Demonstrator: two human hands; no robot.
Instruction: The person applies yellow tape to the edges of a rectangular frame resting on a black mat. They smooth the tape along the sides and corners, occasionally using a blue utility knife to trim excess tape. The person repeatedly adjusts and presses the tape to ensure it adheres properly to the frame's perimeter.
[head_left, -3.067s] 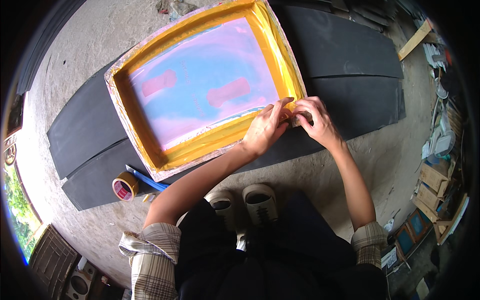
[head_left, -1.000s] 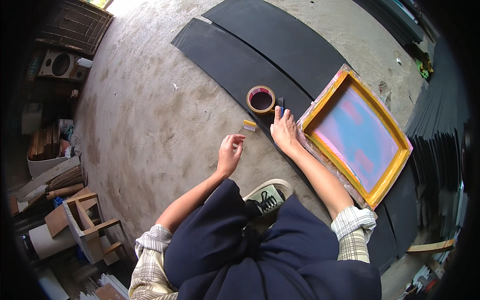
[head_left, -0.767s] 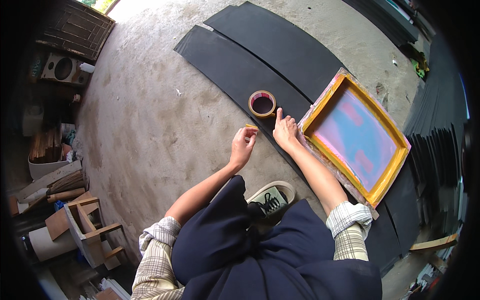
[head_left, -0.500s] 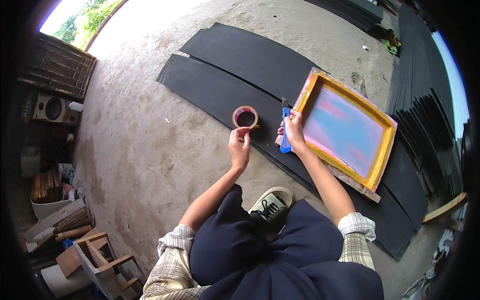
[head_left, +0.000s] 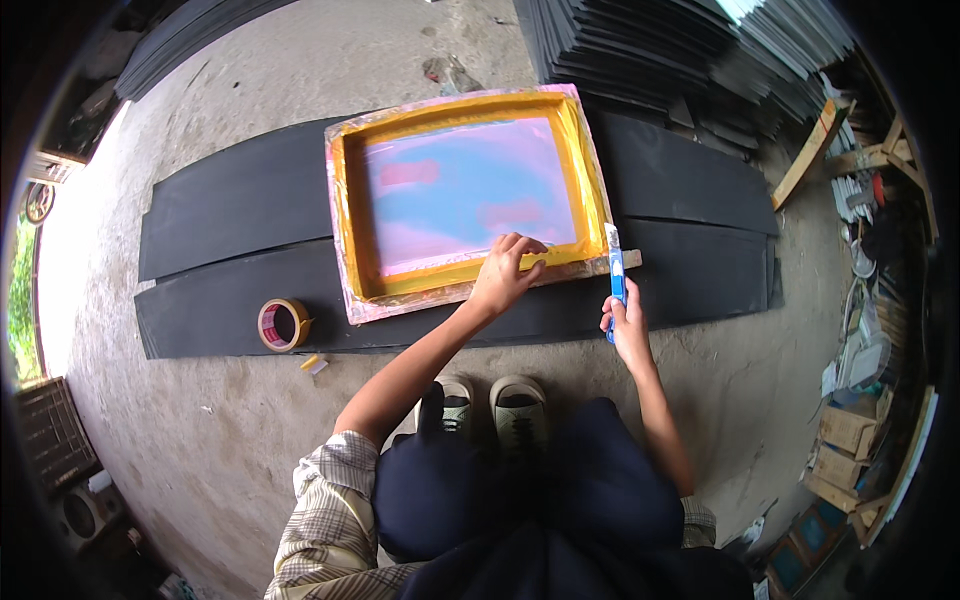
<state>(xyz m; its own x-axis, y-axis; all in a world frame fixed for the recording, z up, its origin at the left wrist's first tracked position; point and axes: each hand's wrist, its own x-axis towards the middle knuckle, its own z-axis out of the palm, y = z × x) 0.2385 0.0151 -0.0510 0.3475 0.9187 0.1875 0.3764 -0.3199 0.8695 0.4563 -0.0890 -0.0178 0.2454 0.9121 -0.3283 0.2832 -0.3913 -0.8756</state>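
My right hand (head_left: 630, 322) is closed around a blue utility knife (head_left: 617, 285), its blade pointing away from me beside the near right corner of a screen-printing frame (head_left: 592, 180). Yellow tape covers the frame's inner sides, and its mesh (head_left: 460, 190) is blue and pink. Over the near edge of the frame, my left hand (head_left: 506, 274) is open, fingers slightly bent and apart; whether they touch the edge I cannot tell. To the left, a roll of tape (head_left: 304, 326) rests on black sheets (head_left: 240, 285) under the frame. A small yellow-and-white piece (head_left: 314, 364) lies on the floor nearby.
Stacks of dark sheets (head_left: 630, 50) stand at the far right, with another stack (head_left: 200, 40) at the far left. Along the right side are a wooden piece (head_left: 808, 155) and cardboard boxes (head_left: 848, 430). My shoes (head_left: 518, 400) are on the concrete floor (head_left: 220, 440).
My left hand has left the tape roll and moved to the frame's near edge. The right hand still holds the knife, now at the frame's right corner. The view has turned right.
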